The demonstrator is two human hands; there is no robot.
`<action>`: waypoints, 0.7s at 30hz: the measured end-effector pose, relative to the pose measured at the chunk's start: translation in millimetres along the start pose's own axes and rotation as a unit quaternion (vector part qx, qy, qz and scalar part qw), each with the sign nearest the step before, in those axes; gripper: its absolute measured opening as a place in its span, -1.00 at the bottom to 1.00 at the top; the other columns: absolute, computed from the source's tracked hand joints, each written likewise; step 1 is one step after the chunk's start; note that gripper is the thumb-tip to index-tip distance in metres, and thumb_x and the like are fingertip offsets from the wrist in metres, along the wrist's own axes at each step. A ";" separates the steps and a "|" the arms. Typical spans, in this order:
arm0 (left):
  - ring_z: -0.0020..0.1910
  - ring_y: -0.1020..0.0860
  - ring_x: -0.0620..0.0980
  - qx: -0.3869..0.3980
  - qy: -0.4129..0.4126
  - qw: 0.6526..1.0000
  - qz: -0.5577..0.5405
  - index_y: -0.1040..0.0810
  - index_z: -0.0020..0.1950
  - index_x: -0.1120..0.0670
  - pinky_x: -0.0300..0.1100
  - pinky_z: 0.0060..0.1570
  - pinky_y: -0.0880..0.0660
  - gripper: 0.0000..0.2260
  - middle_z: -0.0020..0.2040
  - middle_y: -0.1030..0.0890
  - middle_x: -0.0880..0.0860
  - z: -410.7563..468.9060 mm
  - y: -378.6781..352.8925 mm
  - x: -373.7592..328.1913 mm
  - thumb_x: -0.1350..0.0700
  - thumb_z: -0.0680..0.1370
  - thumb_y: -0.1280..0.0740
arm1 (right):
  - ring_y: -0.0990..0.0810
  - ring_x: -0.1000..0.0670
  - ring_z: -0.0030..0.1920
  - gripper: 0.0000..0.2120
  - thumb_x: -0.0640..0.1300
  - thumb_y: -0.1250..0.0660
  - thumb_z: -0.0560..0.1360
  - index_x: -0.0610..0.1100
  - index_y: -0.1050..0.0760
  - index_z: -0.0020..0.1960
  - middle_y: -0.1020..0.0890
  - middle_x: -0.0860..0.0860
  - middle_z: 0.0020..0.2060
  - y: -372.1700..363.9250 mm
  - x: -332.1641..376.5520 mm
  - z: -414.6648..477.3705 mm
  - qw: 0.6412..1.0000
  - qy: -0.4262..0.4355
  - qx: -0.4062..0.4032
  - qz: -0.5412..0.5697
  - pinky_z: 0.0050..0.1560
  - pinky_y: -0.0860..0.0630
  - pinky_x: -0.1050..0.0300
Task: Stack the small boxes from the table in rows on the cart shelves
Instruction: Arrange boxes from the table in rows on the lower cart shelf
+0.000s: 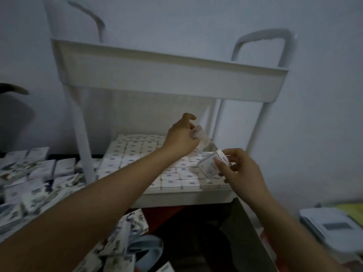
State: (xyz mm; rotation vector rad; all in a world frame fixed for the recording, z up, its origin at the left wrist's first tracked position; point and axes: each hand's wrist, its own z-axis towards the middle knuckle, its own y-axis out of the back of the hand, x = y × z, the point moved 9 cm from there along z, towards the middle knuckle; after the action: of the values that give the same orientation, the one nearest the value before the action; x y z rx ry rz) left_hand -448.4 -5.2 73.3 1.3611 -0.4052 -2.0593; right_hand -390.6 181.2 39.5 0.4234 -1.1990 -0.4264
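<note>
Mid-placement, I'd say. My left hand [181,137] pinches a small box [198,132] over the back-right part of the middle shelf [186,199], just above the packed rows [137,152] already laid there. My right hand [243,169] has its fingers curled round a second box [211,165], held tilted near the shelf's front-right.

Next move, imo: set the left one down flat, flush w/ its neighbours, then bring the second across (tight fit, so knocking a row askew is the risk).

The top shelf [167,79] sits overhead; can't see inside it. Loose boxes [39,173] lie heaped at left. The room is dim, w/ a plain wall [324,95] behind the cart.
</note>
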 end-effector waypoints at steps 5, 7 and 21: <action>0.08 -0.55 0.01 0.034 -0.002 0.997 0.066 -0.42 0.22 0.03 -0.07 0.08 -0.54 -0.63 0.16 -0.56 0.00 46.0 -51.9 12.2 0.22 0.46 -0.41 | -0.61 0.10 -0.13 -0.78 0.01 -0.39 0.50 0.09 -0.40 0.08 -0.58 0.17 -0.04 10.7 8.2 5.1 0.983 0.090 -0.030 -0.158 -0.09 -0.61 0.04; 0.06 -0.56 0.00 0.072 -0.026 0.994 0.076 -0.43 0.22 0.02 -0.13 0.02 -0.53 -0.63 0.17 -0.56 0.00 53.1 -63.7 13.5 0.21 0.46 -0.42 | -0.60 0.04 -0.09 -0.76 -0.09 -0.41 0.49 0.02 -0.43 0.10 -0.59 0.08 0.01 16.2 23.5 5.4 0.968 0.157 -0.060 -0.188 -0.11 -0.59 0.08; 0.13 -0.52 0.06 0.251 -0.022 0.944 0.211 -0.61 0.12 -0.01 -0.16 0.07 -0.43 -0.74 0.16 -0.59 0.04 35.8 -96.6 36.6 0.21 0.52 -0.23 | -0.52 -0.15 0.05 -0.70 -0.33 -0.25 0.50 -0.23 -0.35 0.22 -0.51 -0.16 0.05 -42.1 39.1 122.1 0.895 0.044 -0.024 -0.442 -0.16 -0.32 0.10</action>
State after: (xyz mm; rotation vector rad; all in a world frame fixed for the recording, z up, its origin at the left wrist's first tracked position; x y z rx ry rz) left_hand -522.8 40.8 7.7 1.3543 -1.1973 -1.6850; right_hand -498.3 114.3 85.6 0.9377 -0.8463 -1.2024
